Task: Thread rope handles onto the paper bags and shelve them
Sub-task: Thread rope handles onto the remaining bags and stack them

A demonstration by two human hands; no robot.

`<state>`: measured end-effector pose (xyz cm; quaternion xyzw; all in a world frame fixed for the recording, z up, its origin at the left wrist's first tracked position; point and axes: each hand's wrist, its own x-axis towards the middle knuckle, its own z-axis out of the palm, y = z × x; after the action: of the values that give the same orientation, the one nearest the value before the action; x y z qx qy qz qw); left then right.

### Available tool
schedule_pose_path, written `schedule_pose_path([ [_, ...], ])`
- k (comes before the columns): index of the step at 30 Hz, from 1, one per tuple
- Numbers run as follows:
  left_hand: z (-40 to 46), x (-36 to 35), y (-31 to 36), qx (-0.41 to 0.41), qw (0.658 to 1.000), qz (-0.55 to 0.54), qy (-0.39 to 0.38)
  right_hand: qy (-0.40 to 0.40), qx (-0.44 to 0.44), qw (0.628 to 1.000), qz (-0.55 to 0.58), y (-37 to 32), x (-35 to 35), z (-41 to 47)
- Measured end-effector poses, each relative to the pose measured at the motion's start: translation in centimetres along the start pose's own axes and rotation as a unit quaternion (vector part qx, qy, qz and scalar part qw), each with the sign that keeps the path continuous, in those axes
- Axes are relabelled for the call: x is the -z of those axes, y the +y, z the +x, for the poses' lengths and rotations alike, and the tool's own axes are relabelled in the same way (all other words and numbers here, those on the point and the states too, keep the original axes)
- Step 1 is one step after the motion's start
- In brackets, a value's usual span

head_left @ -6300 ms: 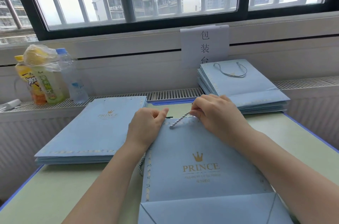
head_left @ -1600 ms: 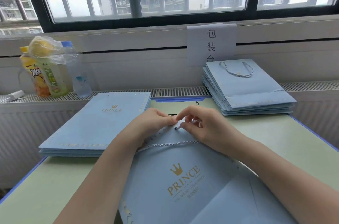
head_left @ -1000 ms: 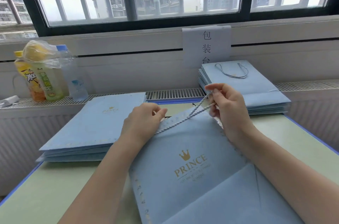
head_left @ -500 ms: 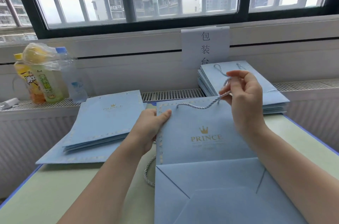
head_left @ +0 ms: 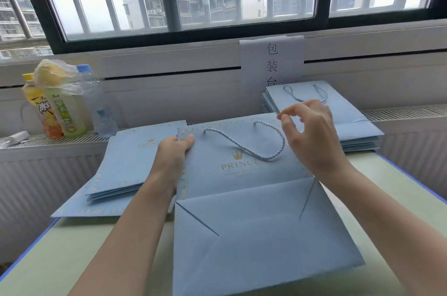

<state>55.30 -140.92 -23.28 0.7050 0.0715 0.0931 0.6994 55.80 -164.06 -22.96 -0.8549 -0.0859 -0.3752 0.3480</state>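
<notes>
My left hand (head_left: pixel 174 150) grips the top left corner of the flat pale-blue paper bag (head_left: pixel 242 198) on the green table (head_left: pixel 60 259). My right hand (head_left: pixel 312 136) hovers, fingers apart, holding nothing. The twisted blue-white rope handle (head_left: pixel 251 150) sits looped on the bag, seemingly threaded. Next: move the bag to the finished stack (head_left: pixel 358 126).

Only 2 bare forearms and hands show, entering from the bottom edge of the view. The left hand (head_left: pixel 174 150) and the right hand (head_left: pixel 312 133) wear nothing: no glove, ring, watch or bracelet can be seen. Both arms are uncovered as far as the frame shows, with no sleeve cuff in view. Fingernails look short and unpainted where visible.
</notes>
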Motion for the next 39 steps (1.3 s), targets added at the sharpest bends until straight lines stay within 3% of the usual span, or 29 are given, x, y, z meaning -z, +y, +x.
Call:
schedule_pose_path([
  [2,-0.2,0.0,0.4,0.007,0.998,-0.016,-0.06,0.047,0.035,0.997,-0.04,0.7,0.3,0.5],
  [4,-0.8,-0.5,0.7,0.007,0.992,-0.018,-0.125,0.04,0.053,0.993,-0.1,1.2,0.5,0.7],
  [8,-1.8,-1.8,0.9,0.039,0.98,-0.048,-0.189,-0.18,-0.042,0.972,-0.143,0.7,0.5,0.2],
  [10,-1.9,-1.9,0.9,0.054,0.975,-0.046,-0.209,-0.234,-0.065,0.961,-0.132,0.7,0.1,-0.1],
  [14,-1.6,-1.9,0.3,0.101,0.972,0.01,-0.212,-0.237,-0.041,0.965,-0.109,0.2,-0.3,-0.4],
  [19,-1.6,-2.0,0.0,0.077,0.982,0.018,-0.171,-0.224,0.01,0.966,-0.13,-0.1,-0.5,-1.1],
  [24,-2.2,-2.8,-0.3,0.062,0.975,0.03,-0.21,-0.275,0.013,0.954,-0.119,-0.9,-1.5,-1.8],
  [28,-2.2,-2.8,-0.4,0.062,0.969,0.029,-0.236,-0.261,0.023,0.955,-0.14,-1.3,-1.4,-1.7],
  [33,-1.9,-2.6,-0.2,0.053,0.982,0.034,-0.18,-0.17,0.064,0.979,-0.097,-0.5,-1.7,-1.8],
  [37,-1.5,-1.9,0.2,0.067,0.993,-0.022,-0.1,-0.065,0.2,0.978,-0.005,-0.3,-1.0,-1.4],
  [39,-1.5,-1.6,0.5,0.058,0.993,-0.048,-0.092,-0.058,0.252,0.966,0.026,-0.5,-0.7,-1.4],
])
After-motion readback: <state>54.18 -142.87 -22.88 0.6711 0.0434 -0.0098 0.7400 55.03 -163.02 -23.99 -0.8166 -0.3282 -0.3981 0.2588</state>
